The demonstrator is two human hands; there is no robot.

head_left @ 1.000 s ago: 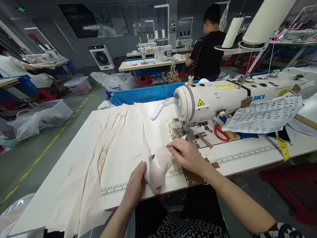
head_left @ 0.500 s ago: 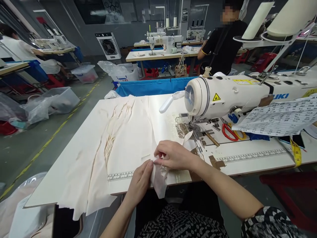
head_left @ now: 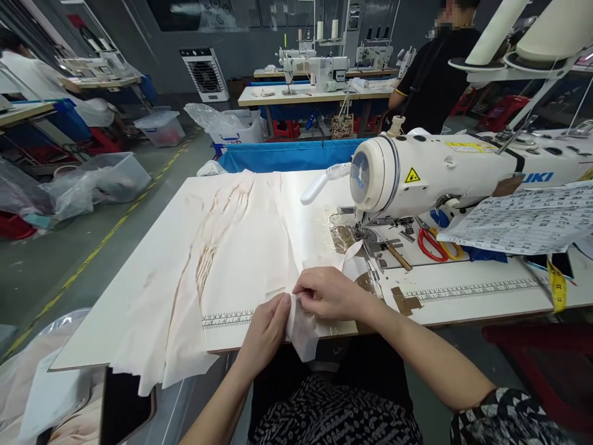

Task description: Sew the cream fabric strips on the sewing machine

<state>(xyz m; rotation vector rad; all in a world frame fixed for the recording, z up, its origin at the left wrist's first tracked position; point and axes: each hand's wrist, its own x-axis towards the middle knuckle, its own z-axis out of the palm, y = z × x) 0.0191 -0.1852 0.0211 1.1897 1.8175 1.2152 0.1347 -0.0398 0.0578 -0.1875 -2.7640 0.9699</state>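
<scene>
Near the table's front edge, my left hand (head_left: 265, 330) pinches a pale fabric piece (head_left: 303, 337) between thumb and fingers. My right hand (head_left: 327, 292) is closed on the same piece at its upper edge, just right of the left fingertips. The piece hangs down over the table edge. A narrow pale strip (head_left: 352, 252) runs behind my right hand toward the needle area of the white sewing machine (head_left: 417, 170). To the left, thin pale fabric panels (head_left: 185, 296) lie in folds on the table and hang over its front edge.
Red-handled scissors (head_left: 432, 245), a wooden-handled tool (head_left: 399, 258) and a printed sheet (head_left: 523, 219) are by the machine. A yellow tape measure (head_left: 556, 287) hangs at the right. Behind are a blue cloth (head_left: 291, 156), another sewing table (head_left: 306, 94) and a person in black (head_left: 438, 80).
My right hand has shifted slightly right and its fingers have closed further at the fabric edge. The camera view has turned slightly, moving the background right.
</scene>
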